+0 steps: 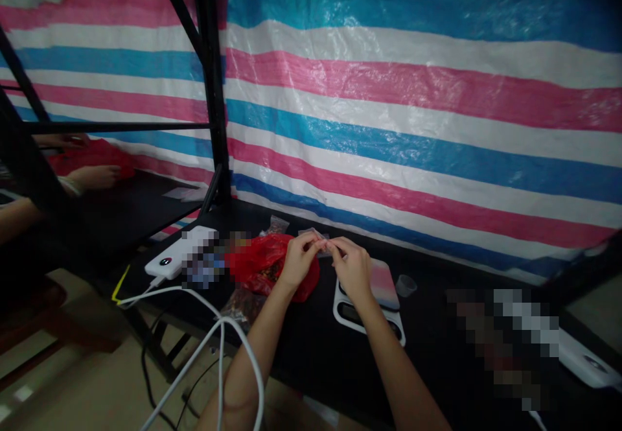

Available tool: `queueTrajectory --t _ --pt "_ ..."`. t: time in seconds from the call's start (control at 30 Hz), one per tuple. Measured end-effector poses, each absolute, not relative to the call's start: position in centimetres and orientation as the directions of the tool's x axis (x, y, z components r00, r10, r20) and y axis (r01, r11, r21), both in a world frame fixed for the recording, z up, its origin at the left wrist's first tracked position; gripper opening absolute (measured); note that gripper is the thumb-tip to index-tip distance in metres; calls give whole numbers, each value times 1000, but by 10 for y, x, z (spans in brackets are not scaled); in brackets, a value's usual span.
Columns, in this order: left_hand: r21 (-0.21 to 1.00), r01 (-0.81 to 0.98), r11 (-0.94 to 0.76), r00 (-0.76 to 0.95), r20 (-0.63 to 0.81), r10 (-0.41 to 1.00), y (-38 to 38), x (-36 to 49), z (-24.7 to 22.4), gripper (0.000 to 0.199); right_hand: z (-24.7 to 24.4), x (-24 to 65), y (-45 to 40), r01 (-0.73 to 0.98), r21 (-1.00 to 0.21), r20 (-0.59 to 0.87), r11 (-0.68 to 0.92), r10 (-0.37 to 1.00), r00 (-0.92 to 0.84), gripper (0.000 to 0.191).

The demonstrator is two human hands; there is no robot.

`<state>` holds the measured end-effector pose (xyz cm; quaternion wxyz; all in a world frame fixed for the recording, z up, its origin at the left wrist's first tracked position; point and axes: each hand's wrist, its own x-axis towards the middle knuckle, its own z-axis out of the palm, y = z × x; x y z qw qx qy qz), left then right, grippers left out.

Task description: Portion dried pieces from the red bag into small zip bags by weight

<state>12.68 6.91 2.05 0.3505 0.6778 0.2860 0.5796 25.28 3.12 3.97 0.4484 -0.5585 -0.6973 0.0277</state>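
Above the black tabletop, my left hand [300,257] and my right hand [350,264] meet with fingertips pinched together. Between them is the edge of a small clear plastic bag [311,232]; its contents are too small to make out. A red plastic bag [253,269] lies open beside my left hand, with small brownish bits inside. Under my right hand and wrist sits a white kitchen scale [346,315] with a pinkish plate [385,283]. A small clear cup [406,285] stands to the right of the scale.
Filled clear bags lie behind [278,225] and in front [243,306] of the red bag. White power banks lie at left [165,259] and right [586,356]. A white cable [221,321] loops across the front left. Another person's hand [94,177] works beyond the black frame [210,74].
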Motion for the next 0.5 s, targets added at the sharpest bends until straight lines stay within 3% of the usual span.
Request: queueTrajectory --t 0.17,0.37,0.5 --pt "743 209 -636 294 573 765 57 127 23 31 42 263 34 780 -549 631 300 761 151 28" --pt "679 459 -573 154 574 804 56 97 60 21 54 245 18 613 -614 648 497 761 32 25" --pt "691 357 -628 288 558 778 58 59 86 22 47 219 17 440 -709 611 551 792 -8 29"
